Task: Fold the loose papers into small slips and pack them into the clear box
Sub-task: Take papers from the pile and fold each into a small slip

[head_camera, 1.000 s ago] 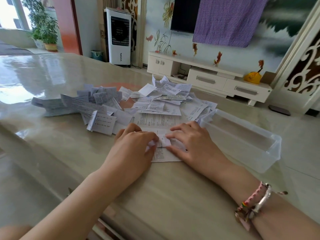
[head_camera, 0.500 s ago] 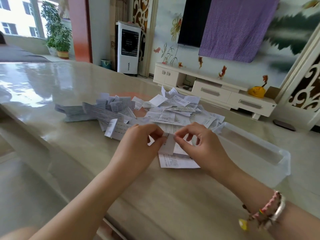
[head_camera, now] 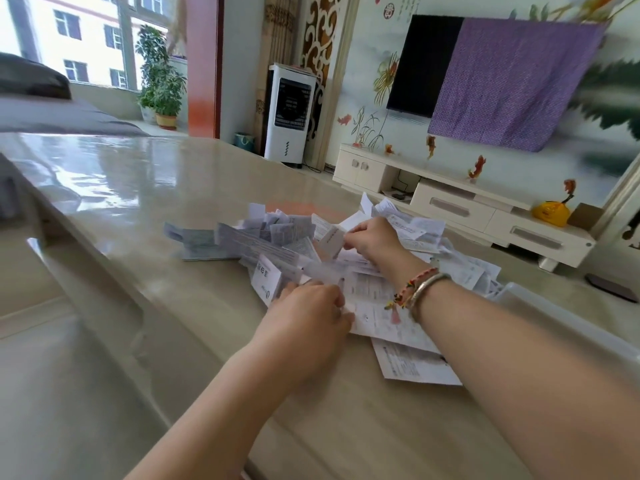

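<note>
Head view: a folded slip (head_camera: 331, 241) reached out over the pile.
The right hand (head_camera: 372, 237) pinched it in its fingers, seemingly to set it among finished slips; the left hand (head_camera: 309, 308), fingers curled, steadied the loose papers (head_camera: 377, 306) on the tabletop (head_camera: 145, 216); clear box (head_camera: 568, 317) sat at right.

Bare glossy beige tabletop (head_camera: 138, 209) lies wide to the left and along the near edge. A sprawling heap of white printed papers (head_camera: 408, 237) fills the middle; the clear plastic box (head_camera: 554, 320) walls the right.
</note>
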A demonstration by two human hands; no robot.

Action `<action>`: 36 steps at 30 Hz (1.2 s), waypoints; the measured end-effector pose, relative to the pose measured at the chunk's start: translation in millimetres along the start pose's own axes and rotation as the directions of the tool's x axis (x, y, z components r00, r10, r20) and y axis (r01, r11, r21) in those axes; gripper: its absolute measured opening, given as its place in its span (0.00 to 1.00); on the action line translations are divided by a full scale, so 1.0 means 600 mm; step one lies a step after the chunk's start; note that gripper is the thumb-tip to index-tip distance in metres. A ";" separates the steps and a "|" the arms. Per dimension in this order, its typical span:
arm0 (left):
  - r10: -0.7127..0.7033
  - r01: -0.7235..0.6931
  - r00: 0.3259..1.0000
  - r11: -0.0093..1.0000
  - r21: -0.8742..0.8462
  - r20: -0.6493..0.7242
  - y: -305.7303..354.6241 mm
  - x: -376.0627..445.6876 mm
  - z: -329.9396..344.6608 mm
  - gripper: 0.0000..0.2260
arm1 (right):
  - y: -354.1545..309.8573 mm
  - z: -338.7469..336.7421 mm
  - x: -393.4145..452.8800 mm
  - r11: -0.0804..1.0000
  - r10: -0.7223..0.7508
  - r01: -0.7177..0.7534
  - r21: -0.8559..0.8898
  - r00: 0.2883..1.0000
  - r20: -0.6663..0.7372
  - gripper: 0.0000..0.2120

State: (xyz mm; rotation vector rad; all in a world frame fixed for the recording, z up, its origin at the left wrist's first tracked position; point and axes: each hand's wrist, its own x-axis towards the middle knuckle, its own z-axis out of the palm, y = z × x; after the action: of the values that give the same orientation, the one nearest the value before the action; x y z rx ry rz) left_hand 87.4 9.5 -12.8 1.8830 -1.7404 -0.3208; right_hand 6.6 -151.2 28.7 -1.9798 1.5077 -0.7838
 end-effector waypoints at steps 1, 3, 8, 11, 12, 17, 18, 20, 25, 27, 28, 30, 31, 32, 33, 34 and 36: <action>-0.004 0.003 1.000 1.000 0.029 0.009 -0.004 0.004 -0.001 0.12 | -0.005 0.010 0.012 1.000 0.007 -0.007 -0.013 1.000 0.020 0.06; -0.002 0.001 1.000 0.996 0.084 0.009 -0.017 0.013 -0.003 0.12 | -0.019 0.026 0.031 0.998 0.050 -0.047 -0.044 0.996 0.071 0.03; -0.010 0.008 1.000 0.995 0.101 0.017 -0.056 0.043 -0.012 0.13 | -0.051 0.046 0.065 0.984 0.178 -0.176 -0.030 0.971 0.157 0.11; 0.026 -0.025 1.000 0.993 0.113 -0.006 -0.073 0.057 -0.016 0.14 | -0.050 0.053 0.071 0.983 0.185 -0.185 -0.016 0.964 0.193 0.10; 0.030 -0.029 0.999 0.993 0.114 -0.014 -0.077 0.060 -0.017 0.14 | -0.047 0.054 0.074 0.987 0.162 -0.163 -0.014 0.969 0.187 0.10; 0.048 -0.042 0.997 0.992 0.120 -0.054 -0.081 0.067 -0.017 0.14 | -0.021 0.023 0.070 0.998 -0.048 0.048 -0.030 0.999 0.016 0.11; 0.052 -0.045 0.996 0.993 0.111 -0.066 -0.079 0.067 -0.016 0.14 | -0.012 0.013 0.069 0.995 -0.088 0.087 -0.045 0.996 -0.023 0.10; 0.072 -0.064 0.994 0.994 0.092 -0.087 -0.074 0.067 -0.014 0.14 | 0.008 -0.004 0.068 0.988 -0.137 0.132 -0.082 0.989 -0.058 0.10; 0.119 -0.111 0.988 0.990 0.085 -0.095 -0.054 0.063 -0.007 0.14 | 0.046 -0.036 0.051 0.978 -0.147 0.134 -0.158 0.986 -0.074 0.09; 0.144 -0.136 0.985 0.987 0.084 -0.091 -0.048 0.061 -0.003 0.14 | 0.054 -0.047 0.033 0.975 -0.158 0.148 -0.167 0.986 -0.052 0.08; 0.155 -0.148 0.984 0.985 0.085 -0.089 -0.045 0.059 -0.001 0.14 | 0.056 -0.052 0.022 0.974 -0.160 0.155 -0.166 0.987 -0.016 0.07; 0.173 -0.165 0.981 0.982 0.089 -0.093 -0.037 0.057 0.002 0.14 | 0.061 -0.061 -0.002 0.970 -0.154 0.165 -0.179 0.985 0.076 0.12; 0.182 -0.174 0.978 0.981 0.086 -0.097 -0.033 0.056 0.004 0.14 | 0.063 -0.067 -0.016 0.962 -0.146 0.170 -0.212 0.981 0.124 0.17; 0.191 -0.183 0.977 0.980 0.080 -0.100 -0.028 0.055 0.005 0.15 | 0.065 -0.072 -0.032 0.945 -0.132 0.178 -0.275 0.976 0.176 0.23; 0.195 -0.188 0.976 0.979 0.073 -0.098 -0.023 0.053 0.007 0.15 | 0.070 -0.076 -0.046 0.916 -0.118 0.195 -0.351 0.966 0.228 0.28; 0.196 -0.191 0.976 0.979 0.066 -0.093 -0.019 0.052 0.009 0.15 | 0.077 -0.079 -0.060 0.884 -0.112 0.220 -0.413 0.957 0.269 0.31; 0.192 -0.188 0.978 0.981 0.052 -0.083 -0.013 0.048 0.014 0.15 | 0.088 -0.081 -0.082 0.839 -0.144 0.272 -0.471 0.946 0.289 0.33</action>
State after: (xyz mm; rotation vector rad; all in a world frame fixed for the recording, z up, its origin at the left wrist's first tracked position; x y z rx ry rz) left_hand 93.2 -20.1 -18.3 1.7159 -1.8636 -0.1261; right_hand -74.0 -119.1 18.5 -2.5534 1.4645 -0.2054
